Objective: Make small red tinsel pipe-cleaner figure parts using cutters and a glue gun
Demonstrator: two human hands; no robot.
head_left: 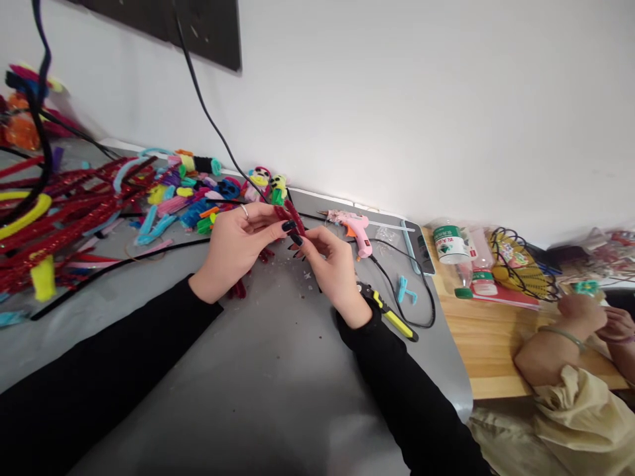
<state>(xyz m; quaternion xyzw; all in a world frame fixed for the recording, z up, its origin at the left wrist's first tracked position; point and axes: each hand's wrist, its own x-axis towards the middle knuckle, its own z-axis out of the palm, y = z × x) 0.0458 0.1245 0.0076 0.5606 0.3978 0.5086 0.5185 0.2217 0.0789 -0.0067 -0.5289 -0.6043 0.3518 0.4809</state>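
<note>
Both my hands meet over the grey table (268,370) and pinch a dark red pipe cleaner piece (294,215). My left hand (238,248), with a ring on one finger, grips its lower part between thumb and fingers. My right hand (333,271) pinches it from the right with dark-nailed fingertips. More dark red pieces (239,288) lie on the table under my left wrist. Both my arms wear black sleeves.
A heap of red and coloured pipe cleaners (74,205) fills the left. A pink glue gun (353,228) with a black cord, yellow-handled pliers (391,317) and small figures (268,182) lie nearby. On the right a wooden table (486,337) holds bottles (449,244), a wire basket (520,264) and another person's hands (590,314).
</note>
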